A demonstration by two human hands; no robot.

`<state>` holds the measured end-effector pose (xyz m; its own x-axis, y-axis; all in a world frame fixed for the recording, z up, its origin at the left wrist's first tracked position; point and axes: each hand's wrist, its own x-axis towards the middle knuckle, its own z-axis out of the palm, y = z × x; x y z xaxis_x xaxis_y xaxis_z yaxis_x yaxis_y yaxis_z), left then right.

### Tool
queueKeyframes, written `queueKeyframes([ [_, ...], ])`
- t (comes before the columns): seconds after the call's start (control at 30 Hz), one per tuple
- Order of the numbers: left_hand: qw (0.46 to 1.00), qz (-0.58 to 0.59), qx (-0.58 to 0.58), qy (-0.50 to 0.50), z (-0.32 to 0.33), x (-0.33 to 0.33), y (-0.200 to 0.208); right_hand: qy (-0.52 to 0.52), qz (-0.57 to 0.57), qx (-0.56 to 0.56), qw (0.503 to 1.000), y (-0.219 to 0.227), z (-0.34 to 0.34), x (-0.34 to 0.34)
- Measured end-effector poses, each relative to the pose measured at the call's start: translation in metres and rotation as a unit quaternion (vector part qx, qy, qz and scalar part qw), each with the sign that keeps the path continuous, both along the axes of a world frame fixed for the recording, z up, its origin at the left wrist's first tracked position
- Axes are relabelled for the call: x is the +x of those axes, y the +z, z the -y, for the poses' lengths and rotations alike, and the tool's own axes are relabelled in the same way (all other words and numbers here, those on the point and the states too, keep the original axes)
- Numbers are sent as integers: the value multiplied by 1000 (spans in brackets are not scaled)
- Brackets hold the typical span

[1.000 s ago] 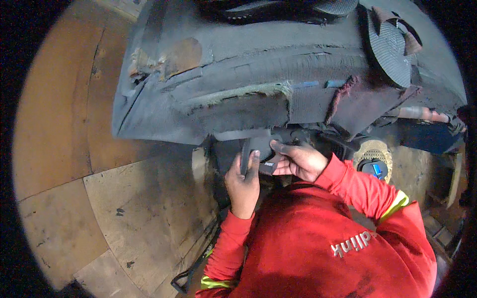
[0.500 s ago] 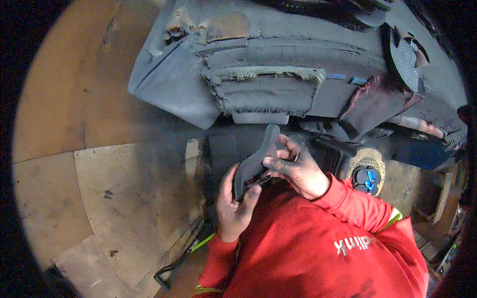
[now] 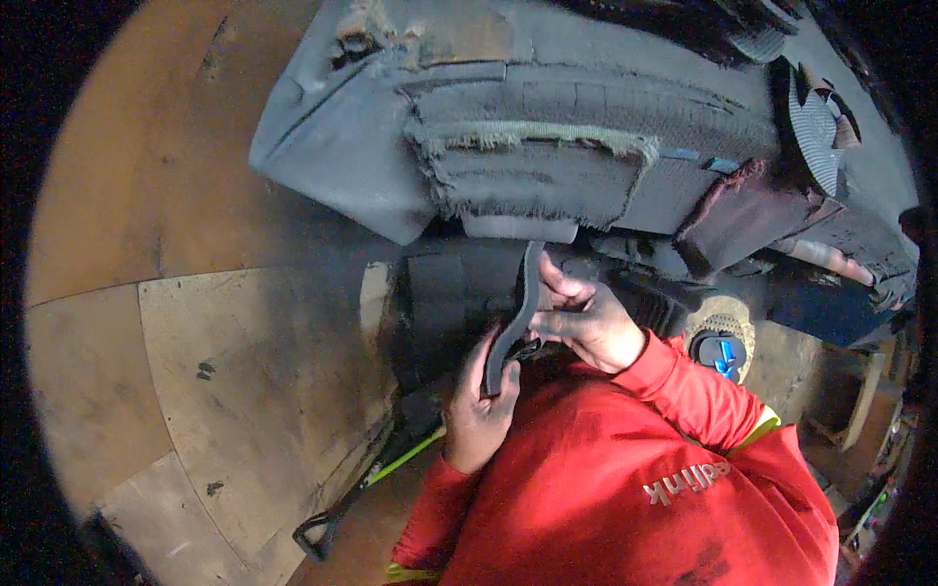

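A grey shoe sole [image 3: 520, 322], wavy along its side, is turned nearly edge-on between my two hands. My left hand [image 3: 481, 415] is closed around its lower end, thumb on one side and fingers on the other. Higher up, my right hand [image 3: 586, 327] pinches it from the right side. A small black piece shows beside the sole, near my right fingers; its kind is unclear. The sole's upper tip is just under the pale ledge [image 3: 518, 230] of a dust-covered grey machine [image 3: 606, 98], and I cannot tell whether they touch.
A frayed cloth flap [image 3: 537, 181] hangs on the machine's front, with a reddish-edged flap [image 3: 752, 220] to its right. A black D-shaped handle [image 3: 315, 535] on a lime-green shaft lies lower left. At right sits a dark rounded object with blue parts [image 3: 723, 354]. Wooden boards [image 3: 244, 381] cover the left.
The sole has turned from showing its broad face to showing its edge. My left hand has shifted slightly right with it. The whole view has also moved a little.
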<state>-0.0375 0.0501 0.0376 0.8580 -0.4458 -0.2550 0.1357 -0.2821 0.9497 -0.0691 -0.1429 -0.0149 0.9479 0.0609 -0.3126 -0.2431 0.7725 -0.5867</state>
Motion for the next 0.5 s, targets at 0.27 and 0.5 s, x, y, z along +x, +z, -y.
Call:
queueKeyframes([
  [0.27,982,18,-63,-179,27,58,-25,2,68,-256,964,-12,-7,-12],
  [0.5,988,71,-19,-139,43,67,0,117,33,-175,977,12,7,0],
])
